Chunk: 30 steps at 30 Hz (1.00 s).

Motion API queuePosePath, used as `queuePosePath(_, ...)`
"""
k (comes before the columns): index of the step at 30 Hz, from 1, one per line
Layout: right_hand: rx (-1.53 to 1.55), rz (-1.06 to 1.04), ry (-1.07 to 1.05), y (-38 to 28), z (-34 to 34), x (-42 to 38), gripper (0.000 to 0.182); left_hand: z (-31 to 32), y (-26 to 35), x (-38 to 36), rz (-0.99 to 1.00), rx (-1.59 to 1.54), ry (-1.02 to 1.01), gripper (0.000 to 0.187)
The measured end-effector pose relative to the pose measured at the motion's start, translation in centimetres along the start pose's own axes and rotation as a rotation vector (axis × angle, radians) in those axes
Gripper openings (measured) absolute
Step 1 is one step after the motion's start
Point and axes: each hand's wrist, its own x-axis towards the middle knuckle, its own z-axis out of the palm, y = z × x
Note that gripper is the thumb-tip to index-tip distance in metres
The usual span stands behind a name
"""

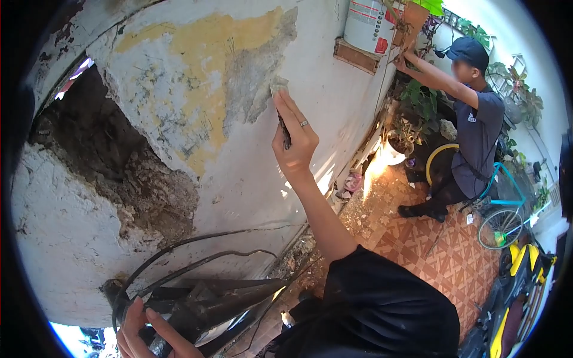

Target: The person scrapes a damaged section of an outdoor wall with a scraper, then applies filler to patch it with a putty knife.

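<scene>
My right hand (296, 140) is raised to the wall (239, 191), closed on a scraper (279, 89) with a dark handle. The scraper's flat blade lies against the wall at the edge of a grey patch (253, 77) where paint has come off. Left of that patch, a yellowish layer (197, 53) shows scratches. At the bottom, my left hand (152, 334) has its fingers curled about a dark part, beside black cables (179, 247) and a dark bulky object (221, 298). The frame edge cuts off some of this hand.
A deep ragged hole (113, 143) opens in the wall on the left. A paint can (365, 27) stands on a small ledge (356, 55). At right, a person in a cap (477, 125) reaches toward plants, near a turquoise bicycle (504, 185). Debris lies on the tiled floor (412, 238).
</scene>
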Motion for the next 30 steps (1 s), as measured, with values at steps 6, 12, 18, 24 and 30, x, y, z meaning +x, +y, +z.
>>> queuePosePath(6, 0.021, 0.003, 0.022, 0.0, 0.5, -0.5, 0.053, 0.4, 0.2, 0.0, -0.013, 0.026, 0.005, 0.019)
queuePosePath(12, 0.014, -0.007, 0.045, 0.4, 0.7, 0.3, 0.049, 0.4, 0.2, 0.0, 0.003, 0.065, -0.004, 0.018)
queuePosePath(18, -0.014, -0.040, 0.057, 0.4, 1.0, 0.2, 0.051, 0.5, 0.2, -0.9, -0.124, -0.032, -0.053, 0.012)
queuePosePath(24, -0.021, 0.021, 0.120, -0.9, 1.9, 0.6, 0.050, 0.2, 0.3, -1.1, -0.204, -0.057, -0.140, 0.007)
queuePosePath(30, -0.022, 0.141, 0.170, -0.8, 1.9, 3.5, 0.047, 0.4, 0.5, -1.0, -0.210, -0.078, -0.115, 0.007)
